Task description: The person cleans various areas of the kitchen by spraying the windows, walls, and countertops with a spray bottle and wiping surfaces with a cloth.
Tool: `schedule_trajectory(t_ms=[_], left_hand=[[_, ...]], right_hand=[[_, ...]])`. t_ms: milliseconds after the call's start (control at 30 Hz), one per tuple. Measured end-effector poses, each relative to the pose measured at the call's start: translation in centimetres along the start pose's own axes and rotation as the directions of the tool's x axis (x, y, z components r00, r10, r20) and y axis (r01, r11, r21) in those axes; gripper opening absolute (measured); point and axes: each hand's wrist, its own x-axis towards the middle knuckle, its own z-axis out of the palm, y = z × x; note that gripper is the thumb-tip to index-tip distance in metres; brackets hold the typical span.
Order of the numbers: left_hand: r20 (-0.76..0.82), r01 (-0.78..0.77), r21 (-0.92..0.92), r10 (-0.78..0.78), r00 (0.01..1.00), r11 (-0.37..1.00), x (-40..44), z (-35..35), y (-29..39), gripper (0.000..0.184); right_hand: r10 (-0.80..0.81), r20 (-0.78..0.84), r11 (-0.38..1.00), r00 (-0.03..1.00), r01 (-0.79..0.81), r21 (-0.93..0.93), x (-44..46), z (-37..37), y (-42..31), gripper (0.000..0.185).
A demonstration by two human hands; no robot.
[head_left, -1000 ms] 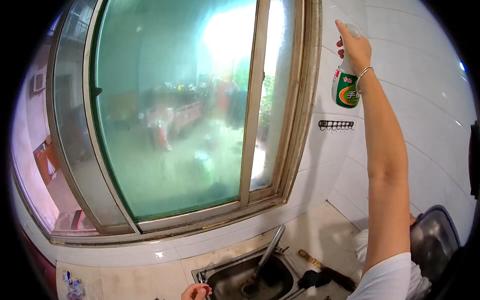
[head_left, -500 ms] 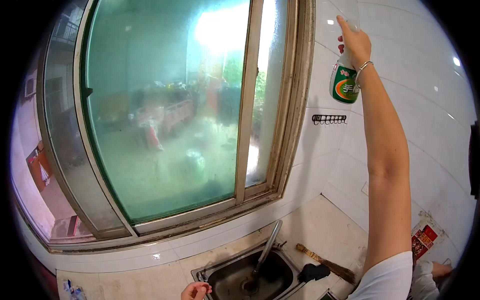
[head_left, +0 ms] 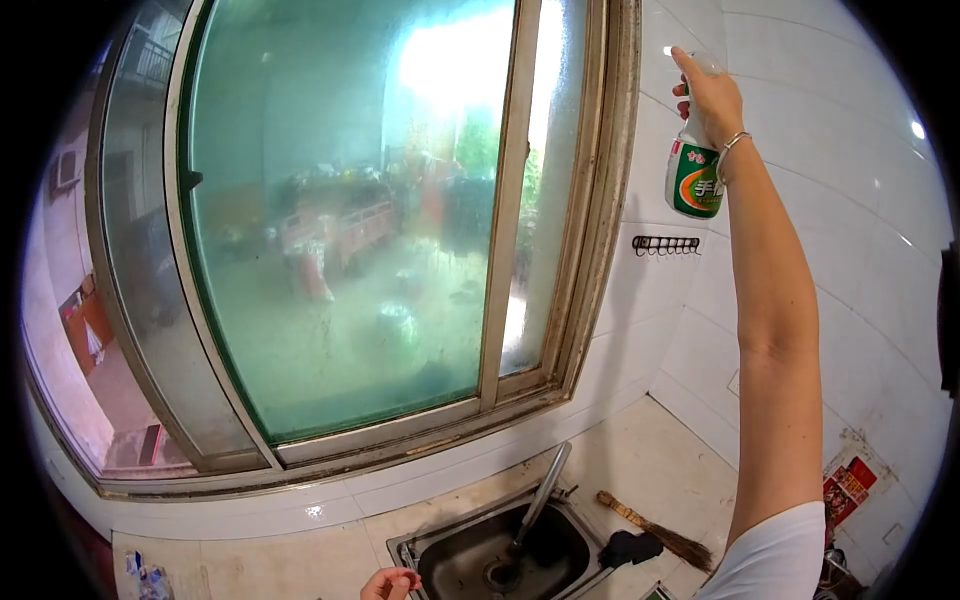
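Note:
Raised at the upper right, my right hand [head_left: 714,100] grips a spray bottle [head_left: 693,180] with a green and orange label by its neck, near the tiled wall. The bottle hangs upright above a black hook rack [head_left: 667,245]. Low in the view, my left hand [head_left: 390,584] is at the left edge of the sink [head_left: 470,560], cut off by the frame, its fingers curled together; what they hold, if anything, is hidden. The window [head_left: 340,230] with green, misted glass fills the left and middle.
A metal faucet [head_left: 543,493] leans over the sink. Right of it on the counter [head_left: 640,450] lie a straw brush [head_left: 655,530] and a black cloth [head_left: 630,548]. A small plastic packet [head_left: 150,580] lies at the lower left. Red paper [head_left: 850,488] is on the right wall.
The view has shifted slightly back and forth. A dark basin and pale cloth seen earlier at the lower right are out of view. My right hand still holds the bottle.

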Motion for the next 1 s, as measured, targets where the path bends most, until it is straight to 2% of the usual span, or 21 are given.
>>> schedule_trajectory(t_ms=[167, 433, 633, 867, 933, 1000], left_hand=[[-0.013, 0.023, -0.007, -0.023, 1.0, 1.0, -0.5, 0.0, -0.4, 0.029], [0.012, 0.009, 0.006, -0.01, 1.0, 1.0, -1.5, 0.1, -0.2, 0.026], [-0.006, 0.06, 0.019, -0.059, 0.998, 0.998, -2.0, 0.1, -0.5, 0.027], [-0.02, 0.14, 0.045, -0.139, 0.99, 0.989, -2.8, 0.2, -0.5, 0.028], [0.022, 0.05, 0.045, -0.051, 0.998, 0.998, -2.8, -0.1, -1.2, 0.031], [-0.02, 0.056, 0.007, -0.056, 0.998, 0.998, -2.2, 0.1, -2.4, 0.026]], right_hand=[[0.05, 0.055, 0.999, 0.997, -0.05, 0.005, -1.1, 0.2, 1.6, 0.052], [0.102, 0.166, 0.974, 0.981, -0.065, -0.216, -3.5, 0.2, 6.5, 0.049], [0.201, 0.2, 0.969, 0.959, -0.165, -0.182, -4.8, 0.8, 9.0, 0.051], [0.217, 0.303, 0.964, 0.928, -0.155, -0.217, -7.4, 1.0, 12.0, 0.052], [0.228, 0.353, 0.958, 0.907, -0.146, -0.245, -8.3, 0.9, 13.4, 0.052], [0.261, 0.399, 0.943, 0.879, -0.144, -0.3, -9.1, 0.8, 14.7, 0.052]])
